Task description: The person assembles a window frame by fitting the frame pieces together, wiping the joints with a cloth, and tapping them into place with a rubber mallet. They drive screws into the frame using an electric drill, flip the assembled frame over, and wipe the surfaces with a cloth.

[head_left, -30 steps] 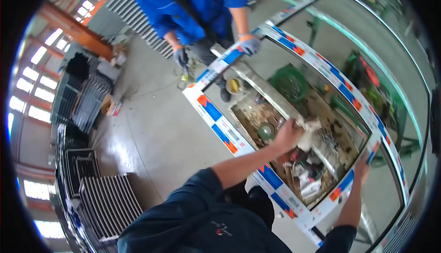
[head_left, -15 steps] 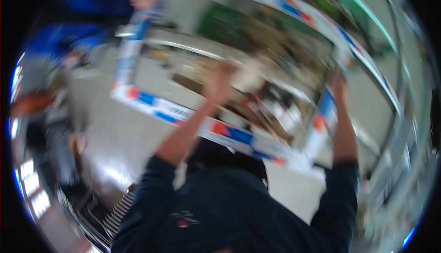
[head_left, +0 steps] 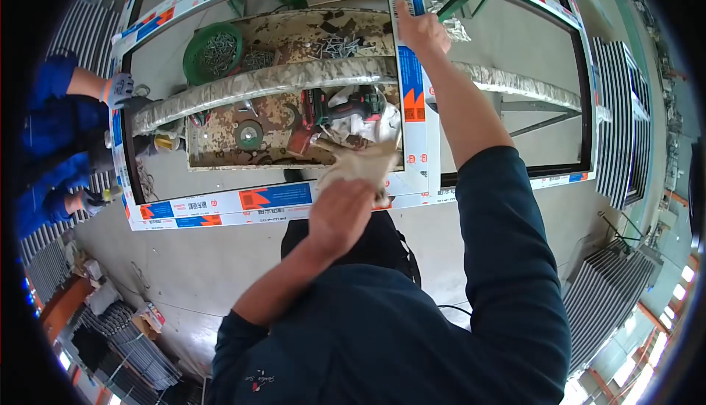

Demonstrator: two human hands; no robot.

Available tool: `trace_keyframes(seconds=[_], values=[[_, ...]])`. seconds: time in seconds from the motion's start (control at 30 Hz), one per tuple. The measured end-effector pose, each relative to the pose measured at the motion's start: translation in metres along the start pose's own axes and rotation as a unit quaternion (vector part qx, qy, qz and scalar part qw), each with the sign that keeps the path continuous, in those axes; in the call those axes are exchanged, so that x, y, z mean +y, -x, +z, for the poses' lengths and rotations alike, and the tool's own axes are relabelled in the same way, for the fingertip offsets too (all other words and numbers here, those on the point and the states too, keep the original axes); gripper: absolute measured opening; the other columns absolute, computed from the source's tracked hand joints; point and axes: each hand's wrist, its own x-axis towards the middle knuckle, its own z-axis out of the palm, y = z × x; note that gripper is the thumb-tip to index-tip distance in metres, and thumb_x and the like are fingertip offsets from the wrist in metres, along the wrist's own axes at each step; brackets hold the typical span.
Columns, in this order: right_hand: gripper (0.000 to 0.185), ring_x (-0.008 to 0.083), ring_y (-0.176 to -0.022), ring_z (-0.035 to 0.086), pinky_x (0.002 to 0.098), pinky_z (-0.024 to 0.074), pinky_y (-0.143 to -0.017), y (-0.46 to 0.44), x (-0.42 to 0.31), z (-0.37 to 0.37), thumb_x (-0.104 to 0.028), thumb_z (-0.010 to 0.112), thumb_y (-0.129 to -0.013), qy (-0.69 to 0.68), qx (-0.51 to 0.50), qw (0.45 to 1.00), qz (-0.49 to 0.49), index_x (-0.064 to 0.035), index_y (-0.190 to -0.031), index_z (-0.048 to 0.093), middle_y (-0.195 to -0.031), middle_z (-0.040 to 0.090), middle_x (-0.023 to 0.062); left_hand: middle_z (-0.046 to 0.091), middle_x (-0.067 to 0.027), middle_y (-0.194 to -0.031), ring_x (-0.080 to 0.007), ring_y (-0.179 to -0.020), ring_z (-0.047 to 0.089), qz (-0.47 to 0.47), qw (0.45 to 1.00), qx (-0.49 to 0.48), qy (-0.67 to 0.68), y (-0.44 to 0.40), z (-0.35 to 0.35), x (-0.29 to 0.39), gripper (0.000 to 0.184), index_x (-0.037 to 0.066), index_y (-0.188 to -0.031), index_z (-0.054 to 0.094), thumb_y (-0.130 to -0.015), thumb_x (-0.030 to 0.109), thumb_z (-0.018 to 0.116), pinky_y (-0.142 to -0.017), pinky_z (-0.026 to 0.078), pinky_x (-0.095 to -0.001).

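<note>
A large window frame (head_left: 276,196), wrapped in white, blue and orange printed film, lies in front of me. Low at its near rail, my left hand (head_left: 342,217) is closed round an off-white cloth (head_left: 365,166), possibly a work glove, which sticks up from the fist. My right hand (head_left: 425,34) is at the upper part of the frame's middle bar (head_left: 414,100). One digit lies along the film and the other fingers curl at the bar's right edge. Through the left opening, a cordless drill (head_left: 316,109) shows beside white cloth.
Under the frame, a rusty tray (head_left: 220,144) holds a grinding disc (head_left: 248,134) and loose screws; a green bowl (head_left: 193,56) holds more. A wrapped support bar (head_left: 265,85) runs across. At left, a co-worker's gloved hand (head_left: 119,90) touches the frame. Stacked profiles (head_left: 614,298) stand right.
The view has turned and sharpened. My right hand is now on the middle bar, and my left hand is lower, by the near rail, with the cloth. The earlier frame is blurred.
</note>
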Motion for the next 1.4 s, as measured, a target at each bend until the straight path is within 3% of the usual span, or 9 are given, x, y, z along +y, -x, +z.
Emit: trace_keyframes(seconds=[0.23,0.77,0.83,0.93,1.03,1.13,1.23,1.27,1.4], values=[[0.103,0.0305,-0.121,0.059,0.0385,0.0442,-0.102,0.002,0.003,-0.004,-0.082,0.040,-0.080,-0.003,-0.006,0.999,-0.034,0.0083,-0.128,0.050,-0.127,0.063,0.0190,0.060,-0.0134,-0.129,-0.0261,-0.124,0.056,0.083,0.983,-0.140,-0.086,0.016,0.063,0.031,0.036,0.000,-0.122,0.062,-0.090,0.016,0.059,-0.108,0.042,-0.0411],[0.106,0.0297,-0.121,0.059,0.0386,0.0432,-0.102,0.003,0.005,-0.005,-0.085,0.038,-0.078,-0.024,-0.016,0.999,-0.028,0.0051,-0.132,0.050,-0.128,0.062,0.0168,0.066,-0.0103,-0.114,-0.0235,-0.110,0.060,0.142,0.953,-0.180,-0.197,0.038,0.007,0.010,0.025,0.002,-0.104,0.069,-0.085,0.015,0.059,-0.097,0.046,-0.0395],[0.107,0.0296,-0.122,0.059,0.0388,0.0428,-0.103,0.003,0.003,-0.005,-0.085,0.038,-0.078,-0.020,-0.016,0.999,-0.023,0.0054,-0.134,0.049,-0.129,0.062,0.0165,0.067,-0.0104,-0.105,-0.0253,-0.101,0.063,-0.027,0.921,-0.343,-0.183,0.027,-0.034,-0.002,0.019,0.004,-0.096,0.067,-0.081,0.014,0.060,-0.086,0.050,-0.0376],[0.107,0.0298,-0.123,0.058,0.0392,0.0424,-0.103,-0.001,0.005,-0.001,-0.085,0.038,-0.078,-0.025,-0.003,0.999,-0.030,0.0057,-0.135,0.048,-0.130,0.061,0.0170,0.068,-0.0113,-0.100,-0.0272,-0.087,0.066,-0.205,0.944,-0.180,-0.185,0.016,-0.093,-0.047,0.018,0.005,-0.105,0.063,-0.099,0.018,0.051,-0.077,0.053,-0.0376],[0.108,0.0302,-0.124,0.057,0.0394,0.0419,-0.103,0.004,0.007,-0.002,-0.085,0.038,-0.078,-0.030,-0.005,0.999,-0.037,0.0063,-0.135,0.048,-0.131,0.060,0.0177,0.066,-0.0097,-0.095,-0.0103,-0.086,0.062,-0.414,0.904,0.082,0.073,-0.039,-0.109,-0.013,0.028,0.003,-0.122,0.059,-0.097,0.015,0.057,-0.076,0.050,-0.0280],[0.108,0.0298,-0.124,0.058,0.0396,0.0419,-0.103,0.001,0.005,-0.002,-0.085,0.038,-0.078,-0.032,0.000,0.999,-0.039,0.0063,-0.134,0.049,-0.131,0.061,0.0179,0.066,-0.0122,-0.091,-0.0134,-0.082,0.063,-0.385,0.892,0.166,0.167,-0.023,-0.063,-0.009,0.029,0.000,-0.121,0.058,-0.096,0.014,0.060,-0.074,0.050,-0.0302],[0.107,0.0293,-0.123,0.058,0.0390,0.0431,-0.102,0.000,0.005,-0.002,-0.085,0.039,-0.077,-0.023,-0.012,0.999,-0.030,0.0048,-0.133,0.051,-0.128,0.062,0.0173,0.066,-0.0110,-0.096,-0.0257,-0.085,0.066,-0.385,0.909,-0.073,0.144,0.004,-0.002,0.021,0.018,0.006,-0.111,0.060,-0.094,0.012,0.060,-0.074,0.051,-0.0376],[0.107,0.0293,-0.123,0.058,0.0390,0.0431,-0.102,-0.001,0.005,-0.002,-0.085,0.039,-0.077,-0.022,-0.013,0.999,-0.031,0.0048,-0.133,0.051,-0.128,0.062,0.0173,0.064,-0.0077,-0.094,-0.0280,-0.088,0.064,-0.188,0.972,-0.089,0.106,0.021,0.028,0.012,0.019,0.010,-0.108,0.061,-0.090,0.014,0.063,-0.074,0.051,-0.0405],[0.100,0.0285,-0.119,0.061,0.0386,0.0446,-0.100,-0.008,0.006,0.005,-0.085,0.040,-0.077,-0.011,0.014,0.999,-0.030,-0.0005,-0.126,0.061,-0.124,0.065,0.0132,0.064,0.0008,-0.092,-0.0216,-0.085,0.063,-0.026,0.992,-0.117,-0.036,0.024,0.046,0.021,0.016,0.015,-0.095,0.070,-0.079,0.014,0.068,-0.078,0.048,-0.0360]])
